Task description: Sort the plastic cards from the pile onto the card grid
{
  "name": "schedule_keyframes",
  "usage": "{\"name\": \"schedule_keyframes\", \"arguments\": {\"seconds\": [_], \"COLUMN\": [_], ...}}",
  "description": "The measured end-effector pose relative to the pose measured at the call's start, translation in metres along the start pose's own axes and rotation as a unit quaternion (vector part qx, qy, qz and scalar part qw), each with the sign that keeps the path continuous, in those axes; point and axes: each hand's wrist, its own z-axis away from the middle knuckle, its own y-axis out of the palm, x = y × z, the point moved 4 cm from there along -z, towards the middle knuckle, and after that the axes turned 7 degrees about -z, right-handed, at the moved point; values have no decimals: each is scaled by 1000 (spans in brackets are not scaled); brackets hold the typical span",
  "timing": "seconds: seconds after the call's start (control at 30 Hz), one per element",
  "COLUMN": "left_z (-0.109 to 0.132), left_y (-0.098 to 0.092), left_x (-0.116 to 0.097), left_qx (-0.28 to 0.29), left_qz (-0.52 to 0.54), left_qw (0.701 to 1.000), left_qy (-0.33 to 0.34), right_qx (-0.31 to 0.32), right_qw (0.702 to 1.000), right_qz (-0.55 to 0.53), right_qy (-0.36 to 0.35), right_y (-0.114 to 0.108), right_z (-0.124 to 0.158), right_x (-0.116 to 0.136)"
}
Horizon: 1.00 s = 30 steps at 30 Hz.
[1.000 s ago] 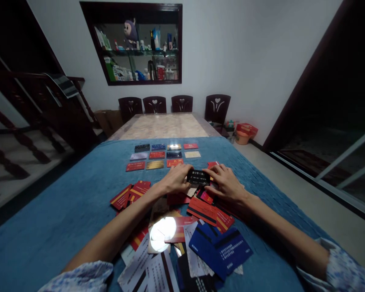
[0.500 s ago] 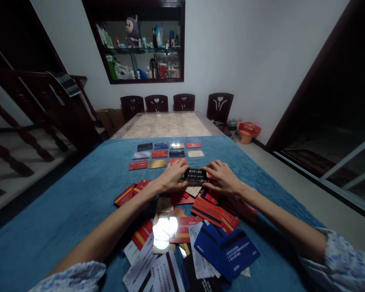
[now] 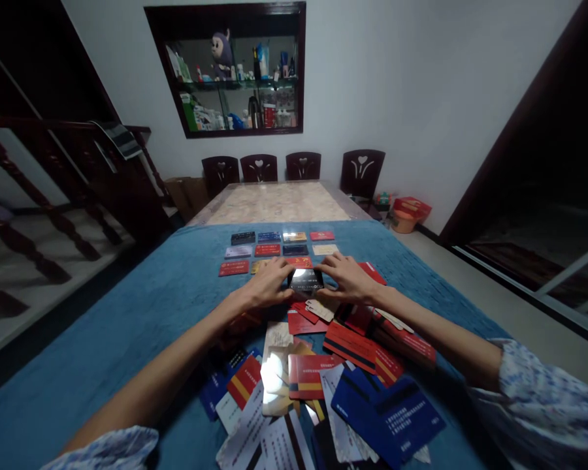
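Observation:
A black card (image 3: 306,281) with pale print is held between my two hands, just above the near side of some laid-out cards. My left hand (image 3: 269,282) pinches its left edge, and my right hand (image 3: 347,279) grips the right edge. Beyond them lie rows of cards, among them a red card (image 3: 267,250), a dark blue card (image 3: 294,250) and a cream card (image 3: 325,249). Below my hands spreads a loose, overlapping pile with an orange-red card (image 3: 349,344), a blue card (image 3: 400,418) and a white card (image 3: 280,447). My left hand partly covers a gold card.
A blue cloth (image 3: 176,294) covers the near part of the table, with the bare marble-like top (image 3: 279,199) beyond. Dark chairs (image 3: 362,171) stand at the far end. A railing (image 3: 53,202) is on the left, and a red and orange container (image 3: 406,215) sits on the floor at right.
The view has shifted, so the scene sits slightly further right. My hands and the black card are a little further left over the cards, and the card now catches a bright glare.

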Motion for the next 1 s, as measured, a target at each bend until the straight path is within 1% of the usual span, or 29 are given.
{"name": "schedule_keyframes", "arguments": {"seconds": [0.23,0.43,0.5,0.6,0.73,0.9,1.0], "left_z": [13,21,23,26,30,32,31], "left_y": [-9,-11,-11,-13,-17,-24,-27], "left_x": [22,48,57,69,85,104,117], "left_qx": [14,19,17,18,32,46,42], "left_qz": [-1,-3,-10,-22,-40,-58,-59], "left_qw": [1000,999,999,998,995,990,989], "left_qy": [-24,-47,-50,-56,-86,-118,-127], "right_qx": [14,20,29,60,94,104,104], "right_qw": [999,999,999,998,995,994,994], "right_qz": [-12,-23,-23,-23,-22,-15,-7], "right_qy": [-27,-37,-33,-19,-13,-24,-16], "right_y": [4,8,9,11,10,11,13], "right_z": [-31,-59,-69,-84,-104,-130,-145], "right_x": [8,16,19,23,31,38,39]}}
